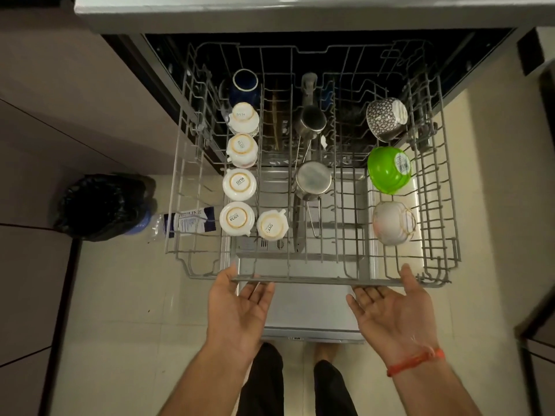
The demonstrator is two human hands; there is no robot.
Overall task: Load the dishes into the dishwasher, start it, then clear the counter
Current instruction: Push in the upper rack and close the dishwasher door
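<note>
At the rack's (300,279) front rail, our left hand (240,307) and right hand (393,307) lie open, holding nothing; we should push evenly so the 5 cups (239,184) stay put.

Your arms: bare to the elbow, no sleeves.
Your right wrist: a thin orange-red thread band (416,361), just behind the right hand (393,313).
Your left hand (237,310): no ring, no band.
Your legs: dark trousers (264,382); feet bare.

Dim warm light; wide-angle bowing at edges; glare on green bowl (389,169).
</note>
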